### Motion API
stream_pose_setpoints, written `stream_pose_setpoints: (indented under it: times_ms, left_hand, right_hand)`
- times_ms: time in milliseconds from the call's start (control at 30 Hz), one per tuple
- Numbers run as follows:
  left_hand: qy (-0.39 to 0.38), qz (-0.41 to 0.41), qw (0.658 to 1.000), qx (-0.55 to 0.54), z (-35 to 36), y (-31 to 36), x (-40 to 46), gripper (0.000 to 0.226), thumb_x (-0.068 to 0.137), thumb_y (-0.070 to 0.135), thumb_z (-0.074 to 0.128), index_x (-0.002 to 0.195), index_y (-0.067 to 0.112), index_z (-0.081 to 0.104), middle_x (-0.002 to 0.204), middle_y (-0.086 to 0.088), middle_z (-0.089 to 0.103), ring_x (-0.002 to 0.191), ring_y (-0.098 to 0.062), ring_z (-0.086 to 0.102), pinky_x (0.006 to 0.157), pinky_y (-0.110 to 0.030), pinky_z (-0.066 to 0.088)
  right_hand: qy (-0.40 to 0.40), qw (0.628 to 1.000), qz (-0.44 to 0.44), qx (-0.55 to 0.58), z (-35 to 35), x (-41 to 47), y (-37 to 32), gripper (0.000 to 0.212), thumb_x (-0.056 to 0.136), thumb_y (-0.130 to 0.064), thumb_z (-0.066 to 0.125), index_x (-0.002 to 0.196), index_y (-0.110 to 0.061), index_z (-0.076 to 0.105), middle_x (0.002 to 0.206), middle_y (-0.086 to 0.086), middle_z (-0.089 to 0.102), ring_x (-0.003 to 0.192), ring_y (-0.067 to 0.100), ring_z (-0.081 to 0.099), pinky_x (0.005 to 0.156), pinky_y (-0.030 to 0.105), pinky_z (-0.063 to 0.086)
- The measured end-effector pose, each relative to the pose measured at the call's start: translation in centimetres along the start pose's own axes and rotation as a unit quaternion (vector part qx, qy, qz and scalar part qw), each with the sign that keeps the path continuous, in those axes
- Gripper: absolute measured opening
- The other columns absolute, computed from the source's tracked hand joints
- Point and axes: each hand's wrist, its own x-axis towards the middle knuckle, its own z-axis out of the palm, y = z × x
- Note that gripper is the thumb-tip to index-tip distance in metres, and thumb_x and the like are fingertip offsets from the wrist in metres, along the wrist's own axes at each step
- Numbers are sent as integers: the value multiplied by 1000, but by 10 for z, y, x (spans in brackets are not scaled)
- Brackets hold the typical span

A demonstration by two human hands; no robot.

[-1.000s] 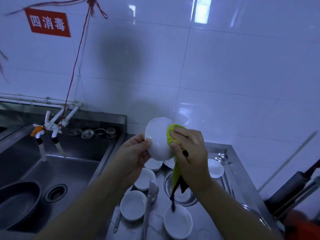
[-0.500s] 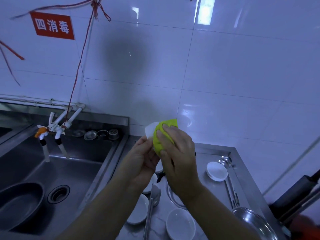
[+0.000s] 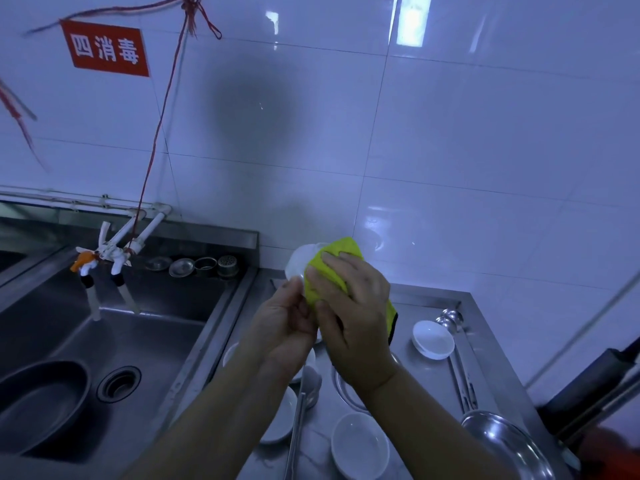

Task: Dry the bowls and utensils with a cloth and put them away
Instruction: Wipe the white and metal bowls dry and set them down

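Two hands held up over a steel counter (image 3: 429, 382), in front of a white tiled wall. L hand (image 3: 282, 327) grips a small white bowl (image 3: 299, 263) by its rim. R hand (image 3: 349, 306) presses a yellow-green cloth (image 3: 341, 252) vs the bowl, fingers curled round the cloth. More white bowls lie on the counter below; sink (image 3: 114, 344) at left.

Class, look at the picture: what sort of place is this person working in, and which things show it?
Probably a commercial or canteen kitchen's washing-up area. A deep stainless steel sink adjoins a steel counter laid with white bowls, and a red sign hangs on the tiled wall.
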Motion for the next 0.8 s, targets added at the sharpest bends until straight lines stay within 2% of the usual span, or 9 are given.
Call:
stream_pose_setpoints:
  times_ms: [67, 133, 200, 300, 400, 467, 567, 667, 800]
  left_hand:
    - [-6, -14, 1000, 0, 0, 2, 0, 31, 94, 17, 43, 111, -6, 56, 98, -17, 66, 88, -21, 65, 78, -33, 53]
    - [-11, -17, 1000, -8, 2, 3, -3, 31, 96, 17, 42, 108, -8, 57, 94, -20, 68, 84, -23, 67, 76, -37, 53]
    - [-11, -8, 1000, -17, 3, 3, -5, 28, 96, 15, 41, 104, -6, 58, 92, -22, 70, 85, -24, 69, 76, -41, 53]
    - [-26, -3, 999, -33, 5, 4, -9, 28, 96, 15, 42, 110, -4, 58, 110, -21, 67, 107, -26, 62, 79, -48, 51]
    - [-41, -3, 999, -22, 3, 3, -10, 33, 97, 15, 40, 122, -3, 54, 126, -21, 59, 120, -26, 54, 83, -48, 50]
    - [-49, 15, 999, 6, -1, 3, -10, 34, 97, 14, 39, 125, -1, 53, 125, -18, 60, 119, -25, 56, 87, -44, 50]
    - [-87, 69, 989, 98, -6, 5, -15, 27, 93, 9, 38, 109, 4, 59, 104, -11, 70, 95, -18, 67, 86, -30, 53]
    - [-103, 114, 956, 249, -12, 11, -20, 19, 94, 4, 40, 93, 5, 59, 84, -5, 70, 81, -19, 63, 74, -30, 52]
    - [-139, 172, 844, 489, -18, 20, -22, 17, 80, 21, 50, 86, 18, 66, 82, -3, 65, 78, -19, 54, 75, -33, 40]
  right_hand:
    - [-15, 999, -39, -17, -2, -5, 0, 29, 96, -24, 49, 119, -22, 66, 132, 2, 57, 125, 24, 47, 99, 46, 36]
    - [-5, 999, -39, -15, -4, -11, 4, 29, 100, -28, 43, 123, -26, 61, 136, 0, 51, 128, 23, 44, 102, 44, 34]
    - [19, 1000, 3, 7, -5, -17, 6, 29, 102, -28, 39, 124, -26, 57, 138, 3, 44, 130, 28, 40, 107, 42, 30]
    - [49, 990, 103, 86, -4, -23, 3, 34, 103, -35, 32, 128, -26, 52, 143, 6, 34, 135, 34, 33, 112, 42, 27]
    - [74, 959, 203, 186, -7, -21, -5, 33, 101, -32, 36, 129, -31, 53, 147, 5, 32, 139, 24, 32, 114, 30, 26]
    - [93, 925, 270, 251, -11, -14, -9, 37, 96, -19, 37, 126, -33, 56, 144, 4, 39, 137, 12, 35, 111, 21, 28]
    - [94, 873, 355, 320, -20, -1, -4, 40, 91, -15, 39, 121, -33, 59, 131, -10, 54, 127, 9, 46, 109, 33, 37]
    - [49, 880, 345, 323, -30, 10, 6, 39, 89, -14, 40, 120, -26, 62, 125, -12, 60, 122, 8, 51, 104, 31, 40]
    - [-66, 954, 185, 228, -39, 27, 9, 41, 87, -6, 39, 119, -15, 63, 124, 0, 59, 122, 12, 49, 101, 20, 36]
